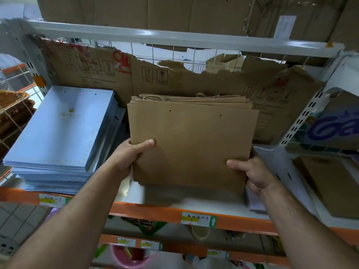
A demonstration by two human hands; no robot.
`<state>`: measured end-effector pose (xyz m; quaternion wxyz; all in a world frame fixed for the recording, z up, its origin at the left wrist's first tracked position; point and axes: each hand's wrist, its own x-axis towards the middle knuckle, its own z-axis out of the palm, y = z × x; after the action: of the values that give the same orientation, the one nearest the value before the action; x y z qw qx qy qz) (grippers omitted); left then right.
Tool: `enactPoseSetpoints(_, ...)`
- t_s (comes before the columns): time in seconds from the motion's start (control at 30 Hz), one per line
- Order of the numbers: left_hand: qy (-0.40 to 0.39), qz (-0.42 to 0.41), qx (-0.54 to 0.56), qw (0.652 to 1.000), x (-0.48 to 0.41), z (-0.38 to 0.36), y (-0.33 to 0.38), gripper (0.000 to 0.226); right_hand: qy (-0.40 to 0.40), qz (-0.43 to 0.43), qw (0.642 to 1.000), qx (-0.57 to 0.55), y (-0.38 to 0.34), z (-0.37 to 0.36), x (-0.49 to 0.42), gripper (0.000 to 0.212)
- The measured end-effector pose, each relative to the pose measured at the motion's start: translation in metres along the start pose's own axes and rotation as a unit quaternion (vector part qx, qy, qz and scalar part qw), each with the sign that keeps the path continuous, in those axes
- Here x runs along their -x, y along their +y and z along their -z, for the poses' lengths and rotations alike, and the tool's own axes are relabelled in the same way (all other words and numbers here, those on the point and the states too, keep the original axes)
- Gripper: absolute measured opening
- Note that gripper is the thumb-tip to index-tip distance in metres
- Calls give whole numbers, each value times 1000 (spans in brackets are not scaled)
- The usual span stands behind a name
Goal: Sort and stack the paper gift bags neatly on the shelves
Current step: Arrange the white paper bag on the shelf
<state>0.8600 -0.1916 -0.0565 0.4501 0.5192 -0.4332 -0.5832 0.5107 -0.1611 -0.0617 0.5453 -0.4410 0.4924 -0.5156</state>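
Head view: we see the brown bag stack at frame centre; left grip and right grip each clasp its lower side edges.

light: even, fairly bright | glare: faint on shelf rail at 12 o'clock | blur: kraft bags smeared along lower edge | edges: bowed, soft

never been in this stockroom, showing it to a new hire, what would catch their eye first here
First, the stack of brown paper bags at the centre of the shelf, held at its near corners by the left hand and the right hand, thumbs on top. To its left lies a tall pile of pale blue bags with a gold crown print. Behind both, torn cardboard lines the wire back of the shelf.
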Motion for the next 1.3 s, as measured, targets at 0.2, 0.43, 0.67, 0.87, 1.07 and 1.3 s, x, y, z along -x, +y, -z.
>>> enactPoseSetpoints(0.2, -99, -144, 18, 984, 15, 1, -13, 88, -24, 21, 999, -40, -2, 1, 11, 98)
enactPoseSetpoints(0.43, -76, -169, 4, 983, 18, 8, -18, 110, -35, 74, 995, -49, -8, -1, 17, 89)
enactPoseSetpoints(0.67, -144, -140, -70, 977, 28, 16, -28, 99, -72, 25, 997, -5, 8, 10, 28, 67)
enactPoseSetpoints(0.87, -139, -138, -85, 977, 25, 17, -32, 92, -78, 22, 997, 17, 9, 12, 25, 70)
enactPoseSetpoints(1.07, -85, -98, -61, 990, 13, 13, -42, 101, -24, -22, 997, 67, 14, 3, 16, 88)
enactPoseSetpoints(1.3, 55, 36, -11, 998, 1, -10, -35, 63, 83, -79, 991, 62, 18, -5, -6, 29)
